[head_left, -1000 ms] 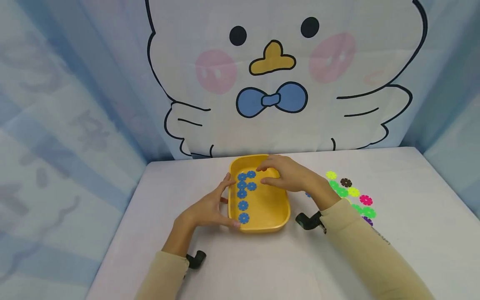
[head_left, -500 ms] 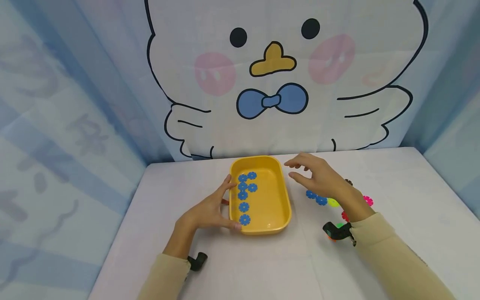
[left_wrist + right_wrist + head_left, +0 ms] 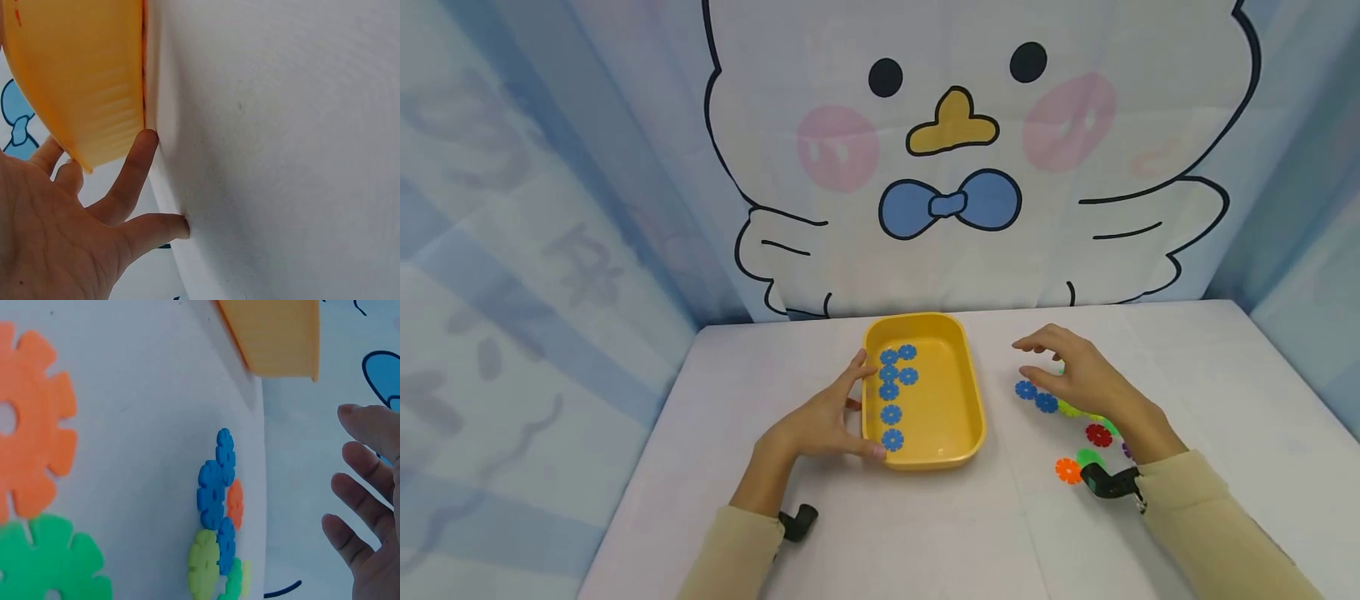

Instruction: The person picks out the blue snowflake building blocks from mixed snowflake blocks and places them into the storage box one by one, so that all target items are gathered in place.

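A yellow tray [image 3: 943,417] stands on the table, with several blue flower-shaped plastic discs [image 3: 891,414] along its left side. My left hand [image 3: 816,417] grips the tray's left side, thumb at the near corner and a finger over the rim. In the left wrist view, other fingers [image 3: 134,169] lie low beside the tray's outer wall. My right hand [image 3: 1078,375] is raised over the loose discs right of the tray, thumb and fingers apart, holding nothing. Beneath its fingertips lie blue discs [image 3: 1036,397]; the hand and forearm hide part of the pile.
Loose flower discs in other colours lie around the right forearm: an orange disc [image 3: 1068,471], a red disc [image 3: 1098,435] and a green disc [image 3: 1089,457]. Behind the white table [image 3: 940,533] hangs a cloth backdrop [image 3: 955,267] with a cartoon print.
The right hand has moved out of the tray, to the right, and come lower over the loose discs. My left hand keeps its place on the tray.
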`<state>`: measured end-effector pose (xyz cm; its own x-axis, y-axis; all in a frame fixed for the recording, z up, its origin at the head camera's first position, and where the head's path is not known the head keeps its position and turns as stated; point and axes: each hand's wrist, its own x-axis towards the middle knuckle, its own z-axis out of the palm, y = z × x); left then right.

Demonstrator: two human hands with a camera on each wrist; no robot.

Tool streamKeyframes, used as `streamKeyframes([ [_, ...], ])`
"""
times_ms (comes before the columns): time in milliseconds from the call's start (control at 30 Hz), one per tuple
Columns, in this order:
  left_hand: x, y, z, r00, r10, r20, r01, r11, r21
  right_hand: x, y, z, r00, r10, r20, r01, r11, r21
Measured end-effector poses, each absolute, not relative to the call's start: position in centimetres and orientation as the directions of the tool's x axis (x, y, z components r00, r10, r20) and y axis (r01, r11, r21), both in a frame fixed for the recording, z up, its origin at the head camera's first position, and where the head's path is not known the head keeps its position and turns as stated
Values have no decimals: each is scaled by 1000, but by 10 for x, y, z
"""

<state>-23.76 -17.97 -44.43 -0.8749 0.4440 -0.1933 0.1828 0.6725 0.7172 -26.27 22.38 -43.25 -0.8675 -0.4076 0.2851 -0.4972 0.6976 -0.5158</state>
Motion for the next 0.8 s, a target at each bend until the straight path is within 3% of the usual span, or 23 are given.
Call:
streamKeyframes([
  [400, -237, -181, -445, -879, 429, -209, 164, 683, 711, -264, 237, -447, -908, -383, 167, -409, 732, -546],
  [800, -238, -182, -444, -877, 439, -194, 185, 682, 707, -267, 241, -450, -928, -373, 24, -336, 805, -489],
])
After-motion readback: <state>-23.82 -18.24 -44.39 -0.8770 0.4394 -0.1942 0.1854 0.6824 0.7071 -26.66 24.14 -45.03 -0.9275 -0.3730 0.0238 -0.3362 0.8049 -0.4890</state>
